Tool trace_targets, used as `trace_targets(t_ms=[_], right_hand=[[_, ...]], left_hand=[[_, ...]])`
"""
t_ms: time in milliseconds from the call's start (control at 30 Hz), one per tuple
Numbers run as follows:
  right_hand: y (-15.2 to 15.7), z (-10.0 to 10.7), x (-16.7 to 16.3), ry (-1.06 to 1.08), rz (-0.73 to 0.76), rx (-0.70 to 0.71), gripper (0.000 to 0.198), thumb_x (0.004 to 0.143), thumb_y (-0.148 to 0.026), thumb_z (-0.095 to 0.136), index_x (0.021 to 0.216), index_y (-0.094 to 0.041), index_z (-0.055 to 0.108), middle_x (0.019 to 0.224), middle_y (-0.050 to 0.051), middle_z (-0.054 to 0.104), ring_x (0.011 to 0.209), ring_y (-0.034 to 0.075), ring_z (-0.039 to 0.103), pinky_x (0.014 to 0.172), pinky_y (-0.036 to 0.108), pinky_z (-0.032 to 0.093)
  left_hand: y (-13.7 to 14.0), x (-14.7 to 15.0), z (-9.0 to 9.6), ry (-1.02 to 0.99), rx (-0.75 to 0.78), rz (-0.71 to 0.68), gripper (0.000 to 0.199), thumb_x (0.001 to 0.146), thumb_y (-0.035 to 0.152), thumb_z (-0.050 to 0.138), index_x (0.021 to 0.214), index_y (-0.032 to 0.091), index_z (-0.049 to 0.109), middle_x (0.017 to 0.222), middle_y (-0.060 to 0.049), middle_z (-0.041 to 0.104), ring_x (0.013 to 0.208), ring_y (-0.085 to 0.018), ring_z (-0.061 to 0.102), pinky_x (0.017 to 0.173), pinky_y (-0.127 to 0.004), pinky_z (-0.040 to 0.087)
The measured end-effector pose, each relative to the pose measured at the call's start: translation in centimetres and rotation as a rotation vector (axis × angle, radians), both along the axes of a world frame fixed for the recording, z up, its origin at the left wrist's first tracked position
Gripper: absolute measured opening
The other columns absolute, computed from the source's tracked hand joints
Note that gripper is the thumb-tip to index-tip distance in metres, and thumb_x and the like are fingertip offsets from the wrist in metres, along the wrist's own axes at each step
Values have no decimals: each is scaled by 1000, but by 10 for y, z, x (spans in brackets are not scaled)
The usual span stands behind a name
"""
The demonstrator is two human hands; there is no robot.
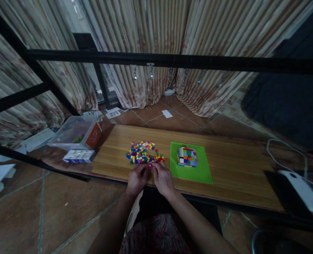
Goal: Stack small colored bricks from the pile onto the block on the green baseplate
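My left hand point(137, 179) is at the near edge of a heap of small coloured toy bricks point(143, 153), its fingers curled and pressed together. Close beside it is my right hand point(164, 179), thumb and fingers also drawn together in a pinch. A few pink-purple bricks point(149, 165) show between the two sets of fingertips; whether either hand grips one is too small to tell. Right of the hands lies a green studded baseplate point(192, 175). On it stands a low, multicoloured block built of bricks point(189, 157).
The wooden table point(236, 176) carries a white device with a cable point(302, 190) at its right end. Left of the table are a clear plastic bin point(74, 132) and a small box point(79, 156). A black metal bar point(172, 59) crosses beyond the table, before striped curtains point(135, 31).
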State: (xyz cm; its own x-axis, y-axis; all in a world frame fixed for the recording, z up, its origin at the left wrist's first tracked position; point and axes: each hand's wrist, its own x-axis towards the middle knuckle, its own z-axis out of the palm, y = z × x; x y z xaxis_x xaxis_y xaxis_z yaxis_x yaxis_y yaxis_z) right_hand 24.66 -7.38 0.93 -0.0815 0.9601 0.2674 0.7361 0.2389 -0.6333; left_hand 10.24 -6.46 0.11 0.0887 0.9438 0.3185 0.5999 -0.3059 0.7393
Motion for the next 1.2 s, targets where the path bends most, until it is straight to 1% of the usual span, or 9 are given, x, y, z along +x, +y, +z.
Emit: trace_targets(t_ms=[167, 367, 467, 567, 667, 767, 900, 1067, 1200], right_hand=[[-10, 3, 11, 210, -51, 0, 27, 90, -17, 40, 102, -19, 65, 96, 8, 63, 87, 19, 62, 79, 32, 49], [-24, 24, 47, 394, -98, -1, 21, 90, -26, 47, 98, -23, 67, 93, 5, 66, 82, 17, 63, 73, 29, 49], [-20, 28, 85, 445, -240, 63, 22, 88, -33, 52, 97, -22, 69, 97, 6, 68, 85, 18, 63, 75, 30, 49], [-5, 23, 126, 488, -419, 132, 25, 83, -38, 57, 93, -20, 71, 94, 8, 69, 84, 19, 64, 77, 33, 49], [15, 15, 153, 543, -522, 115, 27, 78, -39, 61, 89, -17, 72, 89, 9, 71, 79, 20, 64, 73, 33, 49], [30, 10, 162, 519, -559, 78, 28, 75, -39, 61, 88, -16, 72, 86, 9, 72, 73, 19, 64, 69, 32, 49], [41, 11, 158, 387, -585, 62, 29, 76, -37, 57, 86, -16, 73, 84, 10, 73, 69, 20, 63, 67, 33, 49], [44, 11, 158, 248, -552, 94, 27, 78, -33, 54, 86, -17, 73, 85, 10, 72, 71, 19, 63, 70, 33, 49], [44, 11, 160, 217, -493, 115, 28, 80, -32, 52, 87, -15, 74, 84, 10, 71, 72, 19, 63, 71, 33, 49]], left_hand=[[0, 0, 2, 13, -9, -2, 16, 86, 26, 53, 93, 22, 67, 92, -4, 71, 88, -16, 65, 81, -28, 51], [0, -1, 0, 10, -47, 6, 18, 86, 29, 53, 94, 22, 67, 95, -5, 70, 87, -17, 66, 80, -28, 52], [1, -1, -1, 13, -51, 5, 19, 86, 32, 53, 95, 22, 66, 97, -5, 70, 87, -17, 66, 78, -28, 52], [2, -2, -1, 28, -36, 13, 20, 85, 32, 53, 95, 22, 66, 95, -5, 70, 86, -18, 66, 78, -29, 52], [3, -2, -1, 27, -33, 15, 20, 85, 32, 52, 95, 21, 66, 94, -5, 71, 84, -17, 66, 76, -29, 53], [3, -2, -3, 23, -24, 16, 20, 85, 32, 51, 94, 21, 66, 96, -5, 70, 85, -17, 66, 77, -29, 53], [3, -2, -3, 34, -12, 21, 19, 85, 33, 52, 93, 21, 66, 95, -5, 71, 83, -17, 66, 76, -28, 53], [4, -2, 0, 57, -4, 19, 20, 85, 33, 52, 92, 21, 65, 91, -5, 71, 80, -16, 67, 73, -27, 53], [4, -2, 1, 66, 12, 16, 20, 85, 33, 52, 93, 20, 65, 92, -5, 71, 81, -17, 67, 73, -27, 53]])
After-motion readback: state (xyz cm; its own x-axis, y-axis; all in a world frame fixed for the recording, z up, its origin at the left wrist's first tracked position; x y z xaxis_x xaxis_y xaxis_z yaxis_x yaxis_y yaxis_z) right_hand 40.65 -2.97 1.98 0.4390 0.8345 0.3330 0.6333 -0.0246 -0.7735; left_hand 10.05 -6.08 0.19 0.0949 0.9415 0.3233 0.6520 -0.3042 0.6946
